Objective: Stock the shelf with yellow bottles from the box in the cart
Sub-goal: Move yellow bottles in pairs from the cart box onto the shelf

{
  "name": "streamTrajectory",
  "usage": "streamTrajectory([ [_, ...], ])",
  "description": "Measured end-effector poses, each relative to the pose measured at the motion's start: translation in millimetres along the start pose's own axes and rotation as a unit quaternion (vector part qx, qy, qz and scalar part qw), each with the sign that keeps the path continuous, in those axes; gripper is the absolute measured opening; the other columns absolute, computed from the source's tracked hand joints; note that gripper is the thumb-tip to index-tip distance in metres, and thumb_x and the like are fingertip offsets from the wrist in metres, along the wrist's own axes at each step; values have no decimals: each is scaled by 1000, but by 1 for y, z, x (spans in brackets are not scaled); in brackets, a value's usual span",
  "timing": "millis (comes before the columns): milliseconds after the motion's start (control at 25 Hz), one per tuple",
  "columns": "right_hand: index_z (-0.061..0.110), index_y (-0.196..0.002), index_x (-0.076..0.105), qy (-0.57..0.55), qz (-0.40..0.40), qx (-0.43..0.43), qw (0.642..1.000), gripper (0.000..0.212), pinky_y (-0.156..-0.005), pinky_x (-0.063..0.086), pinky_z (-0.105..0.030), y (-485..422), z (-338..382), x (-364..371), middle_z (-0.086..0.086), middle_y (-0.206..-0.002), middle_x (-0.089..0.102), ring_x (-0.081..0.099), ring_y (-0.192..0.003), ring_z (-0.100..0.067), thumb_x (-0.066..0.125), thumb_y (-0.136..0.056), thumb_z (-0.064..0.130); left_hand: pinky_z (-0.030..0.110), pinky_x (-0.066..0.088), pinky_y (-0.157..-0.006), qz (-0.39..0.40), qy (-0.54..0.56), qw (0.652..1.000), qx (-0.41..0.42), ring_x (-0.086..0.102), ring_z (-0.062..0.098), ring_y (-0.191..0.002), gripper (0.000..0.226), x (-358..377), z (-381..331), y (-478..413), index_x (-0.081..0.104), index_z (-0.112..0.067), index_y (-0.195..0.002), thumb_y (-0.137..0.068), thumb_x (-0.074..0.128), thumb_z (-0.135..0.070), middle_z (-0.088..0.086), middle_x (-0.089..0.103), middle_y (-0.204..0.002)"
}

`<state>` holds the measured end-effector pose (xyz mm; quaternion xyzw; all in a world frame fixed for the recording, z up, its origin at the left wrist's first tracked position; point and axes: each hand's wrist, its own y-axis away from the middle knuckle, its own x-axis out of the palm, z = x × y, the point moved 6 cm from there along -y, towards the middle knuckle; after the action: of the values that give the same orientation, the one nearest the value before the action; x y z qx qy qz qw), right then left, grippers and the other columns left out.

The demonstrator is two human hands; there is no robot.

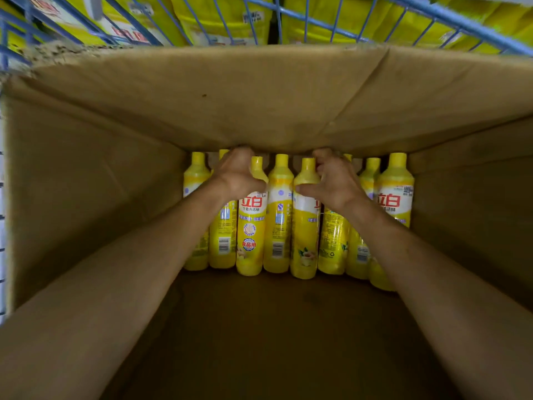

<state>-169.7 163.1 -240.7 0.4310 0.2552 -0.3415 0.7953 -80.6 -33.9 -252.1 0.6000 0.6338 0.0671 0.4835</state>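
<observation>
Deep inside a brown cardboard box (86, 183), a row of several yellow bottles (278, 215) with yellow caps and white-and-yellow labels leans against the far wall. Both my arms reach down into the box. My left hand (238, 173) curls over the necks of the bottles at the left of the row, gripping near a bottle (251, 226). My right hand (331, 180) grips the shoulder of another bottle (305, 226) right of the middle, thumb across its front. The fingertips of both hands are hidden behind the bottle tops.
The box sits in a blue wire cart (317, 21). Beyond the cart's wires, yellow packaged goods (219, 21) fill the background. The near half of the box floor (274, 327) is bare cardboard. The box's far flap (259, 96) hangs over the bottle tops.
</observation>
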Motion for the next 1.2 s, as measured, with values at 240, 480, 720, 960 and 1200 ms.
streamTrajectory([
  [240, 15, -127, 53, -174, 11, 37, 984, 71, -79, 58, -38, 22, 10, 3, -7, -114, 64, 63, -103, -22, 91, -67, 12, 52, 59, -89, 38, 228, 972, -32, 75, 26, -95, 48, 4, 12, 23, 72, -3, -104, -60, 89, -13, 11, 77, -100],
  [480, 16, -112, 67, -195, 42, -40, 979, 54, -84, 57, -35, 52, 31, -9, 4, -103, 73, 68, -97, -12, 93, -65, 25, 39, 62, -84, 40, 213, 975, 52, 74, 20, -96, 51, -11, -6, 55, 70, 0, -111, -65, 91, -2, 11, 77, -102],
  [720, 21, -95, 72, -110, -8, -97, 989, 54, -70, 56, -37, 100, 68, -69, 11, -79, 71, 65, -75, -9, 83, -57, 57, 40, 57, -71, 25, 194, 969, 152, 68, 15, -80, 48, -51, -54, 111, 74, -18, -97, -56, 95, -32, 10, 77, -90],
  [960, 24, -83, 67, -124, -90, -149, 977, 35, -70, 49, -29, 144, 139, -165, 12, -73, 66, 55, -67, -6, 90, -64, 42, 45, 54, -80, -50, 219, 942, 250, 63, 15, -82, 31, -135, -128, 173, 77, -12, -92, -66, 89, -26, 9, 76, -90],
  [1200, 17, -94, 71, -159, -126, -258, 945, 54, -78, 56, -51, 199, 231, -287, -5, -90, 75, 70, -84, -20, 82, -59, 55, 52, 54, -85, -99, 229, 904, 346, 64, 20, -90, 26, -238, -222, 266, 73, 6, -100, -84, 80, -15, 30, 71, -102],
])
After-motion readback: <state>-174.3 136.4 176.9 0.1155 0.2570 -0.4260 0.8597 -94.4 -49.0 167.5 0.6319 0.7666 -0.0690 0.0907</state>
